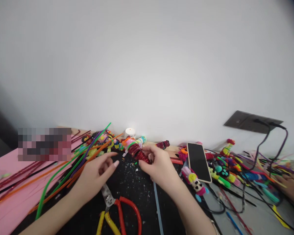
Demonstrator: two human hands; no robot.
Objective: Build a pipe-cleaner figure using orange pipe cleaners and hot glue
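Near the middle of the black work surface (pixel 129 182), my right hand (pixel 159 166) pinches a dark red pipe-cleaner figure (pixel 134 150) with orange and pink parts at its upper end. My left hand (pixel 98 173) is to the left of it, thumb and index finger apart, with nothing visible between them; its other fingers are curled. Just below my left hand lie scissors (pixel 108 197) with red and yellow handles, partly cut off by the lower edge of the view.
Long coloured pipe cleaners (pixel 49 182) lie over pink sheets (pixel 14 209) on the left. A white round container (pixel 130 132) stands by the wall. To the right are a phone (pixel 199 162), a pipe-cleaner dog (pixel 196 184), more figures, cables (pixel 258 143) and another person's hand (pixel 292 187).
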